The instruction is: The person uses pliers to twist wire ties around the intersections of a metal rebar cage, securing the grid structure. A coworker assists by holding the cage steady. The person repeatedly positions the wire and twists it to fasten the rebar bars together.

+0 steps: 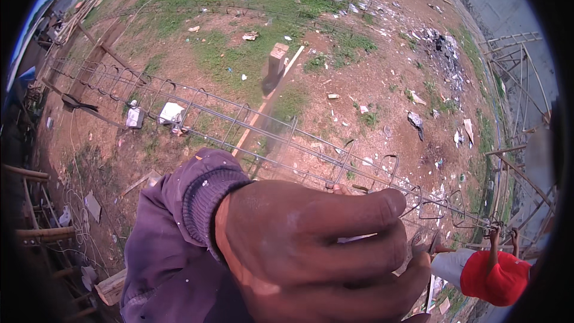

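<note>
Your fingers (359, 206) are curled over pretty tight, close to the lens and pointing toward the right, and they look wrapped around one of the long bars of the rebar cage (251, 122), though the hand hides the actual contact so I can't say for sure what's pinched in there. That's your left hand (311, 245), coming up from the bottom edge in a purple sleeve (173, 233) with a ribbed cuff. Your right hand isn't anywhere in the shot. The rebar cage is a long, skinny frame of straight bars with square stirrup loops spaced along it, running from the upper left, passing behind your hand, and ending at the lower right. At that far right end another person in a red cap (499, 278) has both hands up on the cage end. A couple of pale concrete chunks (170, 112) sit on the ground just under the cage toward the left. A wooden post (275, 66) stands upright beyond the cage, with a pale timber strip lying beside it. The ground is bare reddish dirt with patches of grass (251, 48) and scattered litter, and more steel frames (514, 60) stand near the right edge.
</note>
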Action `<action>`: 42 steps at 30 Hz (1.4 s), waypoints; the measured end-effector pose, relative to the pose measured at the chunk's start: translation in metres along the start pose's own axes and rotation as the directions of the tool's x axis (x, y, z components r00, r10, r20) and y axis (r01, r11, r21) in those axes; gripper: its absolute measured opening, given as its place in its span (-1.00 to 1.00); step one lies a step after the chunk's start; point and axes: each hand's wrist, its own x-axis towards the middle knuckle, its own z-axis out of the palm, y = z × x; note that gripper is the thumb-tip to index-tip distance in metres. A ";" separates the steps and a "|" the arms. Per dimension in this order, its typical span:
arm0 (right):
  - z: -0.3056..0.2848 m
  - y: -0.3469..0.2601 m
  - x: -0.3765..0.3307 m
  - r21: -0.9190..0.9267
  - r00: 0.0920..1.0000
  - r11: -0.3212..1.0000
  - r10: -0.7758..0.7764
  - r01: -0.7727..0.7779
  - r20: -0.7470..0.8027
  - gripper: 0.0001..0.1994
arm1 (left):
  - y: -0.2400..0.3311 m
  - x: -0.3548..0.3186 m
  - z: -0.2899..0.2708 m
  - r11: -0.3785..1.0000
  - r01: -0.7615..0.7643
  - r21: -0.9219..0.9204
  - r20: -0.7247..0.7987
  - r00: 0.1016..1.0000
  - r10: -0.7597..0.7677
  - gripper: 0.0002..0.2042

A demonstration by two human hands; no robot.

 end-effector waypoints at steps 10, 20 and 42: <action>0.043 0.005 0.016 -0.230 0.997 0.972 -0.029 0.044 0.067 -0.77 | -0.001 -0.007 -0.052 0.940 0.288 -0.180 0.154 0.953 -0.262 -0.77; 0.103 -0.051 -0.009 -0.164 0.948 0.934 -0.318 0.317 0.017 -0.79 | -0.005 -0.180 -0.017 0.237 0.955 0.178 0.159 0.209 -0.965 -0.56; 0.054 -0.035 -0.080 0.064 0.929 0.927 -0.369 0.369 -0.018 -0.75 | 0.010 -0.273 0.110 -0.647 0.600 -0.470 0.554 -0.371 -0.746 -0.56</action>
